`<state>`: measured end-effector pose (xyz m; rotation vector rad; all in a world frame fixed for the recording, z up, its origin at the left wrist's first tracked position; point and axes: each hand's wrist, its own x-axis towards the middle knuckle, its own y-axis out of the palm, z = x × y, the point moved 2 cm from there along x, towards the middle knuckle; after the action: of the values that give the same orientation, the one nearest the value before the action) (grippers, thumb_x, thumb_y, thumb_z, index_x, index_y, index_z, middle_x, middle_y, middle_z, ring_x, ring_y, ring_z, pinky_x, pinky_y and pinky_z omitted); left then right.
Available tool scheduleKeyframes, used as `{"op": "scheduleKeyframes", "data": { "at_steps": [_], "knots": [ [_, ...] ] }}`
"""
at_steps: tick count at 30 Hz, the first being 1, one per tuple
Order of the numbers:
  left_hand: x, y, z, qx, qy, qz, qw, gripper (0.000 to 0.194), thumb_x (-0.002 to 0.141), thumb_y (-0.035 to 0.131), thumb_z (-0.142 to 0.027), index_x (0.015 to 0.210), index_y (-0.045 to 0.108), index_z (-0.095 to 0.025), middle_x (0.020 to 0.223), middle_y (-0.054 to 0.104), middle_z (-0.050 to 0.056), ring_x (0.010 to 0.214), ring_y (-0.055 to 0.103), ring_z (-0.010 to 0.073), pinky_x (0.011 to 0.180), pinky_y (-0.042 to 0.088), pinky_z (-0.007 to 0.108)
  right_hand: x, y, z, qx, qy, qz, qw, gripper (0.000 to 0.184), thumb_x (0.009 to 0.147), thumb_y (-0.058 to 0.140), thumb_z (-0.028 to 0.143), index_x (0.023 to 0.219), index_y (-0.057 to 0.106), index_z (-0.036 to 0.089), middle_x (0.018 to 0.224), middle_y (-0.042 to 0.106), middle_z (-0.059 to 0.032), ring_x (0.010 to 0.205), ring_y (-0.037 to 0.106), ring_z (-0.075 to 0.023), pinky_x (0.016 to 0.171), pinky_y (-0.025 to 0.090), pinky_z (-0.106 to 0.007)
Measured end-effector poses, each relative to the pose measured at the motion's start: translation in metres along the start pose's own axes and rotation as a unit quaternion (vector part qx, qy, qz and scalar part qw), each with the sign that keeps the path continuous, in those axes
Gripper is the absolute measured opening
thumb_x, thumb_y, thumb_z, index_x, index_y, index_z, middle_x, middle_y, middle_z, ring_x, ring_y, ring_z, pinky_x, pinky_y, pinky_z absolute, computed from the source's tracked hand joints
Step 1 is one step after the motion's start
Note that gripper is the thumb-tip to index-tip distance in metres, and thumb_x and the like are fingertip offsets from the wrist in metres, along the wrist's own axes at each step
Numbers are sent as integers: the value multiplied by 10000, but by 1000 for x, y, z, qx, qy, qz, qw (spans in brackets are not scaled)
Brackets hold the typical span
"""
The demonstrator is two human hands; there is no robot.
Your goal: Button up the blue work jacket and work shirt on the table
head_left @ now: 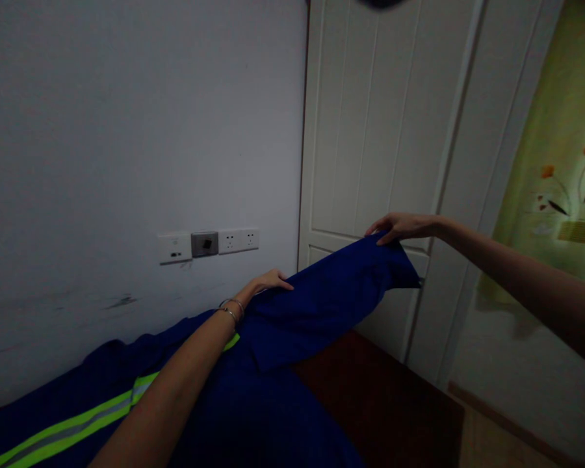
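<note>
A blue work garment [322, 299] with a yellow-green and grey reflective stripe [73, 429] spreads over a dark red surface. One long part of it, which looks like a sleeve, is lifted and stretched toward the right. My right hand [394, 227] pinches the upper edge near its far end, and the end hangs below my fingers. My left hand [273, 281], with thin bracelets at the wrist, grips the same upper edge farther left, where the lifted part meets the rest. The left fingertips are partly hidden behind the cloth.
A pale wall [141, 130] with sockets [238, 240] and a grey switch plate [205, 244] rises behind the garment. White panelled doors [361, 130] stand at the back right. The dark red surface [394, 403] ends near a wooden floor [487, 435]. A yellow-green flowered curtain [531, 175] hangs at far right.
</note>
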<state>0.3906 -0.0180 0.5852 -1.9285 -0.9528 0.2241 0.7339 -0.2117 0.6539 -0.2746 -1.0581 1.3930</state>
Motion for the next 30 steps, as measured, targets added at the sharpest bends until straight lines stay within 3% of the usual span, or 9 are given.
{"op": "scheduleKeyframes", "data": {
  "at_steps": [4, 7, 10, 12, 15, 17, 23, 27, 30],
  "knots": [
    [3, -19, 17, 47, -32, -64, 996, 260, 564, 691, -328, 673, 663, -94, 558, 607, 7, 506, 523, 120, 504, 396, 229, 13, -2, -5, 74, 1, -108, 991, 484, 561, 744, 281, 1024, 644, 178, 942, 672, -66, 843, 617, -202, 740, 513, -295],
    [11, -23, 3, 107, -9, -112, 988, 359, 550, 715, -297, 834, 664, -83, 667, 637, 24, 618, 566, 146, 585, 431, 238, 23, 8, -3, 148, -7, -156, 977, 430, 597, 731, 281, 1001, 638, 168, 977, 662, -81, 839, 617, -187, 740, 512, -291],
    [19, -11, -40, 82, 82, -156, 981, 611, 565, 733, -347, 1087, 581, -67, 954, 638, 112, 817, 589, 186, 726, 450, 269, 31, 27, 8, 194, -35, -143, 970, 359, 620, 723, 292, 942, 644, 155, 944, 669, -78, 797, 622, -168, 728, 509, -279],
    [22, 3, -76, 14, 152, -142, 978, 668, 585, 730, -365, 1156, 536, -77, 1070, 599, 150, 880, 583, 188, 762, 451, 276, 34, 42, 18, 204, -53, -105, 972, 335, 627, 720, 299, 919, 645, 152, 894, 678, -70, 757, 626, -163, 714, 509, -280],
    [23, 25, -124, -87, 233, -63, 967, 504, 642, 699, -326, 1083, 597, -105, 1021, 626, 119, 843, 595, 155, 760, 458, 272, 35, 61, 33, 193, -69, -63, 977, 305, 643, 703, 321, 888, 646, 149, 826, 683, -60, 699, 627, -164, 684, 511, -298],
    [21, 32, -140, -106, 227, -42, 967, 345, 676, 669, -299, 957, 655, -99, 868, 659, 80, 727, 599, 129, 708, 470, 274, 33, 71, 39, 174, -83, -86, 977, 308, 662, 683, 336, 908, 641, 155, 841, 681, -61, 711, 626, -168, 697, 508, -309],
    [21, 34, -136, -67, 195, -115, 972, 199, 702, 639, -273, 799, 692, -106, 620, 628, 18, 549, 538, 95, 557, 444, 234, 30, 105, 27, 23, -105, -306, 946, 429, 705, 616, 456, 1016, 590, 162, 938, 656, -91, 803, 603, -187, 711, 484, -309],
    [28, 31, -132, -18, 224, -140, 964, 269, 740, 590, -330, 831, 682, -94, 709, 658, 48, 625, 571, 120, 596, 451, 243, 41, 119, 4, -55, -86, -333, 937, 386, 830, 422, 471, 923, 612, 147, 874, 661, -81, 756, 597, -193, 658, 457, -293],
    [27, 23, -114, 60, 227, -156, 959, 317, 783, 523, -341, 923, 657, -91, 862, 672, 79, 779, 601, 153, 713, 455, 265, 52, 107, -11, -168, -78, -314, 931, 448, 875, 318, 463, 774, 616, 144, 725, 649, -66, 662, 580, -188, 590, 412, -268]
  ]
}}
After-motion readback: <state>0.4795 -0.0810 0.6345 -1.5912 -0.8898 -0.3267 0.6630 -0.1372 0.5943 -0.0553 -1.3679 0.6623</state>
